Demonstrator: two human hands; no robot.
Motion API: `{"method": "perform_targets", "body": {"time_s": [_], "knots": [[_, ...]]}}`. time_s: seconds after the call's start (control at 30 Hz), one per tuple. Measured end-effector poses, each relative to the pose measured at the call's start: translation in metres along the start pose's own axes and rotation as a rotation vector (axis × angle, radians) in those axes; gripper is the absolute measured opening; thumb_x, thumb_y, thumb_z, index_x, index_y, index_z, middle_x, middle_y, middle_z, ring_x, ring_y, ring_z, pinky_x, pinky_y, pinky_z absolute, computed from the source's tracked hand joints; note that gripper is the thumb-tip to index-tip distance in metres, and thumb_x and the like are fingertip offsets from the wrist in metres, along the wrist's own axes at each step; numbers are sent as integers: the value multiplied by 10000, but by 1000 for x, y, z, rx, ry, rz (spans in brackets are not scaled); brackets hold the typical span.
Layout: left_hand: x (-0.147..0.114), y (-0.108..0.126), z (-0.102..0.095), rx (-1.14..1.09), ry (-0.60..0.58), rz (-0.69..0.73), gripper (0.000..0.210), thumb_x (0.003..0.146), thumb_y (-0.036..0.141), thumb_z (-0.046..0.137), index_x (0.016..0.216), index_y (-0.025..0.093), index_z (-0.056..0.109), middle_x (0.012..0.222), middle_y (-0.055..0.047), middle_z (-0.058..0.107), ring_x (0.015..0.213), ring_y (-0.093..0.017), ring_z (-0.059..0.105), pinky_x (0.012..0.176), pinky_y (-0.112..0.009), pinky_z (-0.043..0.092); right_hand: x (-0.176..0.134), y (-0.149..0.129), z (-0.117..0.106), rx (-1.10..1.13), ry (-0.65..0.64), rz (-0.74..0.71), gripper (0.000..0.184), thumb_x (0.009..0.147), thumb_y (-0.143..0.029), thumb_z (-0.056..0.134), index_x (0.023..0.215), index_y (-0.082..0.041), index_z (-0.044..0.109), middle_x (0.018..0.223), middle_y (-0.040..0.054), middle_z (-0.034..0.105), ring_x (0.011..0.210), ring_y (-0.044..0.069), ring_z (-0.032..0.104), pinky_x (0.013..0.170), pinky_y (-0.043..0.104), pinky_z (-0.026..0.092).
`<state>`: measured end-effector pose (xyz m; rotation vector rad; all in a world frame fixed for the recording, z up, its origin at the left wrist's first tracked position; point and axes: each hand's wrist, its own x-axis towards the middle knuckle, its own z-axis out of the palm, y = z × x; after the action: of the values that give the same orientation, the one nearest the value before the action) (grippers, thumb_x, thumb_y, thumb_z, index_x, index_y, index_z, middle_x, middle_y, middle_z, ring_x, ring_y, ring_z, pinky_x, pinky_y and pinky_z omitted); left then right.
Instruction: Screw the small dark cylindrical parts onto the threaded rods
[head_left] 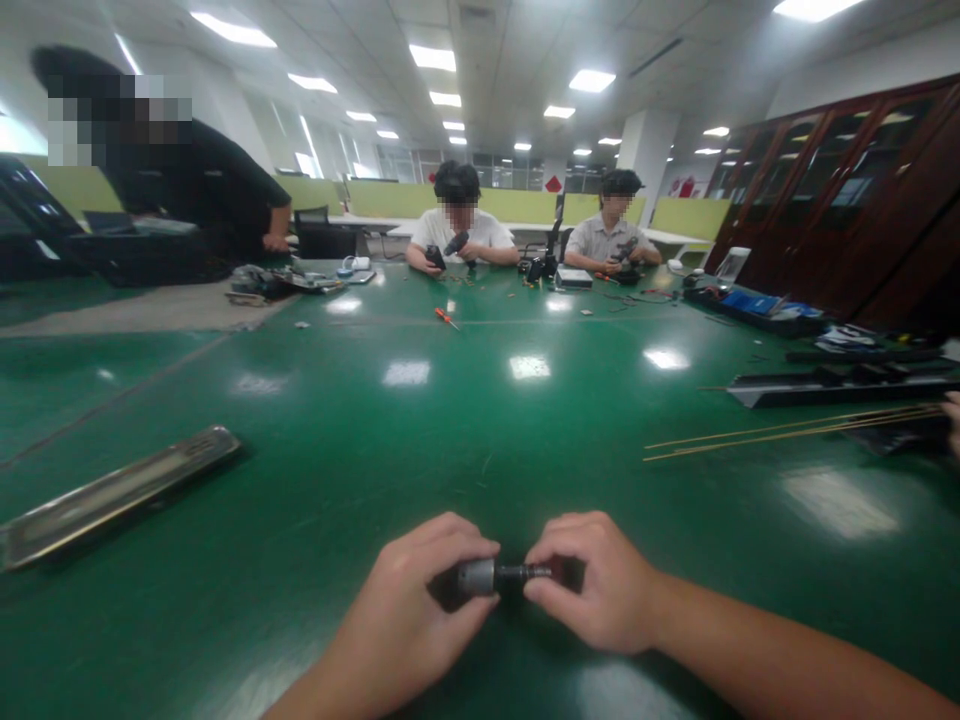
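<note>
Near the front of the green table, a grey metal cylinder with a dark narrow shaft (478, 577) lies lengthwise between my hands. My left hand (416, 590) grips the cylinder's thick body, thumb below and fingers above. Its left end is hidden in the palm. At the other side, the thumb and fingertips of my right hand (611, 585) close around the tip of the shaft (514, 573). Whether the shaft is a separate piece cannot be made out.
A long metal tray-like part (124, 497) lies at left. Thin brass-coloured rods (780, 433) and black parts (847, 385) lie at right, beside another person's hand (953, 420). An orange screwdriver (447, 319) lies farther off. Two people sit opposite holding tools; another leans at far left.
</note>
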<state>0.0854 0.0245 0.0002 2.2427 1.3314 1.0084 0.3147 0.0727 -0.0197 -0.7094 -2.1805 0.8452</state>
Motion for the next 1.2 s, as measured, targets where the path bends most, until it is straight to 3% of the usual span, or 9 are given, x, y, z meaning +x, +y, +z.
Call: {"method": "perform_targets", "body": {"time_s": [1.2], "knots": [[3,-1,-9,55,51,6,298,789,101,702,1013,296,715,962,45,700,875,-85,672,791,-156,517,1,-2,-1,10,31,31,59,798,-225,708,785,-169,719,657,14,660,595,142,612,597,238,445]]}}
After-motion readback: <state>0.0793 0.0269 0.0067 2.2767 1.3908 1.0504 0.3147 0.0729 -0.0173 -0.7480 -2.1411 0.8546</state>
